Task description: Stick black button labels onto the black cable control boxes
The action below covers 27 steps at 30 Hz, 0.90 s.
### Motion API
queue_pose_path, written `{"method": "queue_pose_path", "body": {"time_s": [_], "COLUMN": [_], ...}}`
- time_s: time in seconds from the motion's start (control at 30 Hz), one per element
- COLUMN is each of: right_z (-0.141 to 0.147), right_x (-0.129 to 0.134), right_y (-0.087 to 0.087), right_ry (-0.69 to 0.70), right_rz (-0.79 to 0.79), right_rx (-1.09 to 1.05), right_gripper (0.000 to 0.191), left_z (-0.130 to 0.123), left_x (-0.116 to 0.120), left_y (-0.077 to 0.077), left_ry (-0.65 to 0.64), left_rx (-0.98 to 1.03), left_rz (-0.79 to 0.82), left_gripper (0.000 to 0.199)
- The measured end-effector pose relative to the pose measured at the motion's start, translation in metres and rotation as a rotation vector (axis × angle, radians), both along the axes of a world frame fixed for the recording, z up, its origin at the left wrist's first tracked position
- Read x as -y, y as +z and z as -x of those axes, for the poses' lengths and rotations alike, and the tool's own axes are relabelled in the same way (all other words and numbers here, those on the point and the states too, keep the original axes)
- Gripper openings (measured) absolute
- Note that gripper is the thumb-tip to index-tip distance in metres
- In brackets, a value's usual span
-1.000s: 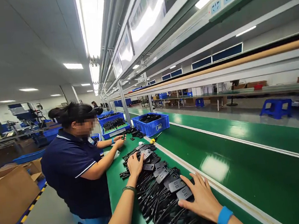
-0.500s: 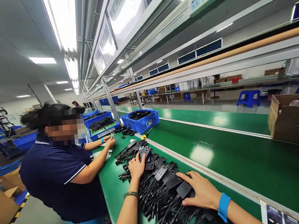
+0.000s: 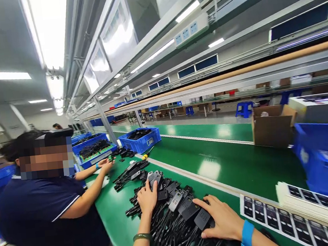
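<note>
A row of small black plastic boxes with cables point(image 3: 186, 209) lies heaped on the green bench, the cable ends fanning toward me. My left hand point(image 3: 147, 199) rests at the far end of this row, thumb and forefinger apart against a black box point(image 3: 155, 176). At the near end my right hand point(image 3: 223, 218) spreads its thumb and fingers around the edge of another black box point(image 3: 202, 219). Its lower fingers are partly hidden. A green bangle is on my left wrist and a blue band point(image 3: 247, 235) on my right.
To my left a co-worker point(image 3: 45, 211) handles a small part. Blue bins point(image 3: 142, 142) with black parts stand farther along the green bench point(image 3: 112, 217). Sheets of printed labels point(image 3: 280, 220), a blue crate point(image 3: 324, 161) and a cardboard box point(image 3: 272, 130) are at the right. A yellow-handled screwdriver point(image 3: 145, 156) lies beyond the heap.
My view has swung right, bringing the label sheets and blue crate into sight. Both hands keep nearly the same places on the row of black boxes.
</note>
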State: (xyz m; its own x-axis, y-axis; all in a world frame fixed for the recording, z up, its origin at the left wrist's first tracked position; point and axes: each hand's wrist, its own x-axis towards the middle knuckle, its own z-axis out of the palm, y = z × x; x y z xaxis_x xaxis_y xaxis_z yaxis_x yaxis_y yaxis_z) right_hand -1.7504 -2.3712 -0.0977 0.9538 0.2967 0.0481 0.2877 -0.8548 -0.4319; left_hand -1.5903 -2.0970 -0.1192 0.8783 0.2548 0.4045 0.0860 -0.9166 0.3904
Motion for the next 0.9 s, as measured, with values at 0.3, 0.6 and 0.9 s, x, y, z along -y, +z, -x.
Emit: {"method": "queue_pose_path", "body": {"time_s": [0.3,0.6,0.9], "right_z": [0.05,0.169,0.182], "right_x": [0.11,0.226,0.243], "right_y": [0.023,-0.013,-0.047], "right_ry": [-0.338,-0.845,-0.918], "right_rz": [-0.098,0.064,0.031], "right_rx": [0.152,0.117,0.175], "right_gripper": [0.035,0.043,0.022], "left_z": [0.026,0.216,0.233], "left_x": [0.0,0.161,0.193], "left_y": [0.032,-0.039,-0.044], "left_ry": [-0.14,-1.405,-1.449], "left_rx": [0.257,0.914,0.855], "left_rz": [0.122,-0.433,-0.734], "left_gripper": [0.058,0.038,0.05]}}
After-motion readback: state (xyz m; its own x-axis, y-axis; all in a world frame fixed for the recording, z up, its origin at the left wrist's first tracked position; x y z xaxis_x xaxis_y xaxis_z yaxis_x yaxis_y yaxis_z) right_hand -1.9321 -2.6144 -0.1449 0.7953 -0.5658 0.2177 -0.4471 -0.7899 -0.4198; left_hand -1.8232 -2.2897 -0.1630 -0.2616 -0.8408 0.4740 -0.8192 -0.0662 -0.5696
